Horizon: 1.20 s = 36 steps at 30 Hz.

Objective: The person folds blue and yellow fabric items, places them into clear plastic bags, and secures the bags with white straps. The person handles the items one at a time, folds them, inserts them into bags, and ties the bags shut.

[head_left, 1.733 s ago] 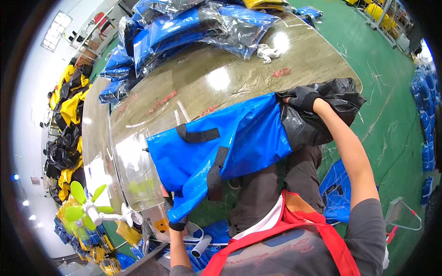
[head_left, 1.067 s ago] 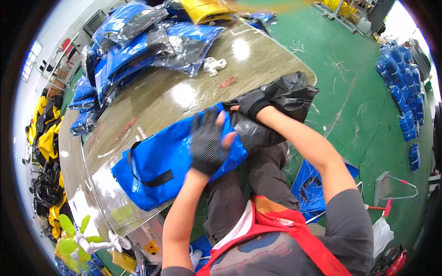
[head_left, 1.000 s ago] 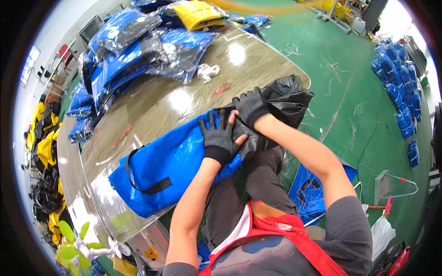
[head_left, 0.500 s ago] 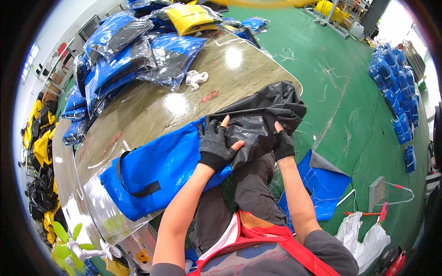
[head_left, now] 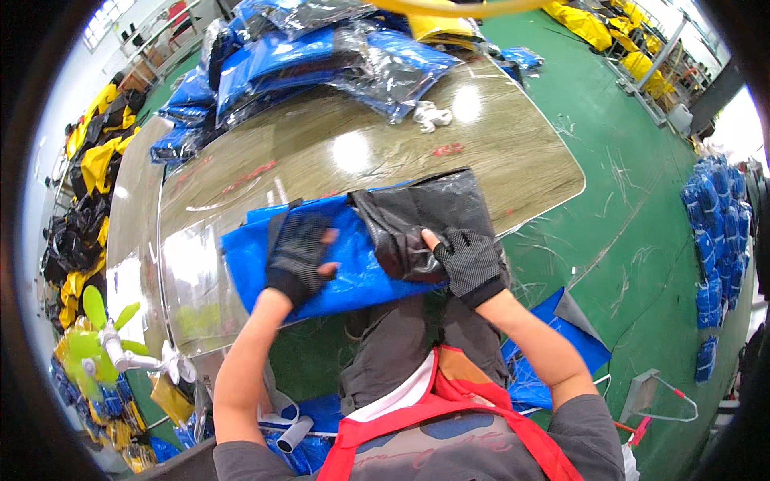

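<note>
well, left hand [head_left: 301, 250] spreads palm-down

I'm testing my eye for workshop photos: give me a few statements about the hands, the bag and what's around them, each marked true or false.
1. The right hand touches the black section of the glossy blue-and-black bag. True.
2. The left hand is completely bare. False: the left hand wears a black patterned glove with the thumb tip exposed.
3. A crumpled white cloth lies on the wood-patterned tabletop. True.
4. The small white fan with green blades is on the person's right. False: the fan is on the person's left.
5. The plastic-wrapped blue packages are piled on the tabletop's far side. True.
</note>
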{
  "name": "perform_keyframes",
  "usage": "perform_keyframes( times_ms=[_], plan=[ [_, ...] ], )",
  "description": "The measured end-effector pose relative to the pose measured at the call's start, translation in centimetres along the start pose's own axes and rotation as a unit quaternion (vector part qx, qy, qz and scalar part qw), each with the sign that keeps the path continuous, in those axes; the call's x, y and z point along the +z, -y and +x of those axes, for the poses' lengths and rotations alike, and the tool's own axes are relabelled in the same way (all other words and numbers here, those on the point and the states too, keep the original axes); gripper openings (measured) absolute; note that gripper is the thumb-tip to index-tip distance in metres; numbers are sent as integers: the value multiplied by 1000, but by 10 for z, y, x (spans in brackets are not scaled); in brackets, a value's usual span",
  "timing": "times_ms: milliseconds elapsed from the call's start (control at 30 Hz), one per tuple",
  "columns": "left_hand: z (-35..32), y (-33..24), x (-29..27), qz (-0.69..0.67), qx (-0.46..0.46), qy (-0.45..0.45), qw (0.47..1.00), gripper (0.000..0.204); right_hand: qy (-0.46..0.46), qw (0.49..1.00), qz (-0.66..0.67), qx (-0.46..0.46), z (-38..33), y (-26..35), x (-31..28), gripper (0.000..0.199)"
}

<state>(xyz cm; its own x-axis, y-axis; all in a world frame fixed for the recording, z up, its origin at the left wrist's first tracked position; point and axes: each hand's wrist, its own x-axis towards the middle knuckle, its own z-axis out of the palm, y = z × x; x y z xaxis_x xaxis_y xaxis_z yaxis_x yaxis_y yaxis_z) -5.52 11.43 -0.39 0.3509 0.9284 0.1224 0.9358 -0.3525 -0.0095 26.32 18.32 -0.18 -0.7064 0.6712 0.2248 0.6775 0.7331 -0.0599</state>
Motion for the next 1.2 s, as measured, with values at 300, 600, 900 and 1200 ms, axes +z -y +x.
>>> perform_keyframes(
  times_ms=[300, 600, 900, 1200],
  plan=[
    [-148, 58, 37, -449, -538, -172, 693, 77, 153, 959, 230, 63, 81, 64, -23, 86],
    [-106, 37, -46, -827, -358, -137, 412, 55, -69, 985, 157, 25, 99, 103, 43, 66],
    [65, -81, -69, -723, -287, -280, 562, 67, -140, 831, 531, 91, 82, 107, 63, 51],
    [176, -117, 40, -147, -77, -257, 952, 53, -104, 553, 821, 95, 25, 93, 134, 38]
  ],
)
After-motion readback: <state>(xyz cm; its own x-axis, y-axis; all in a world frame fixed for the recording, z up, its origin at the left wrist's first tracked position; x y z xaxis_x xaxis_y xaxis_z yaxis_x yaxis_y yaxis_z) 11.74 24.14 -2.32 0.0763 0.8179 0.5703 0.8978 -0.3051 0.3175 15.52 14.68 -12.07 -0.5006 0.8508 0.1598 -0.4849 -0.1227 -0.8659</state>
